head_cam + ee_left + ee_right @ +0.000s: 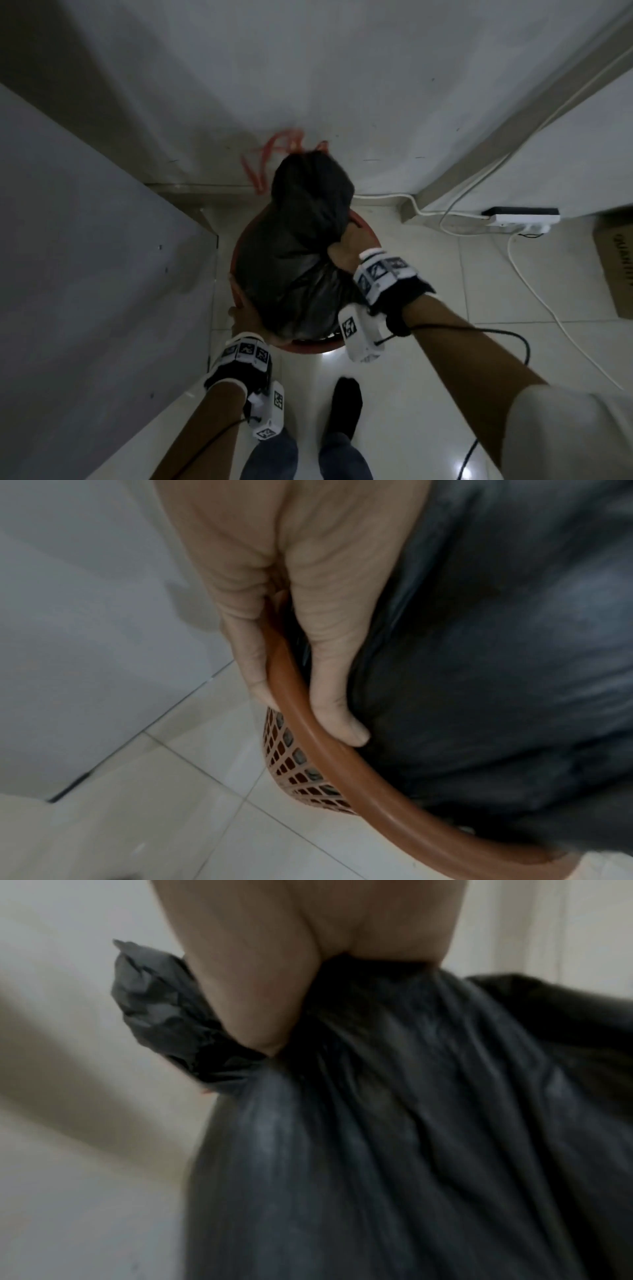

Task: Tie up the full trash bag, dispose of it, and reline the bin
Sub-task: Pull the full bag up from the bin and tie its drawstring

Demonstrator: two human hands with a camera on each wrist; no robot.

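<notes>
A full black trash bag [301, 246] bulges out of a round red-brown mesh bin [308, 346] on the tiled floor in a corner. My right hand [349, 253] grips the gathered neck of the trash bag [394, 1123], with a crumpled tail of plastic sticking out beside the hand. My left hand [245, 320] grips the bin's rim [301, 712] at its near left side, thumb inside against the bag [496, 669] and fingers [246, 647] outside. The bin's lower part is hidden.
A grey cabinet side [85, 257] stands close on the left, a white wall [308, 68] behind with red scribbles [274, 150]. A white power strip [520, 219] and its cables lie on the floor at right, next to a cardboard box [616, 267]. My feet [344, 404] stand just before the bin.
</notes>
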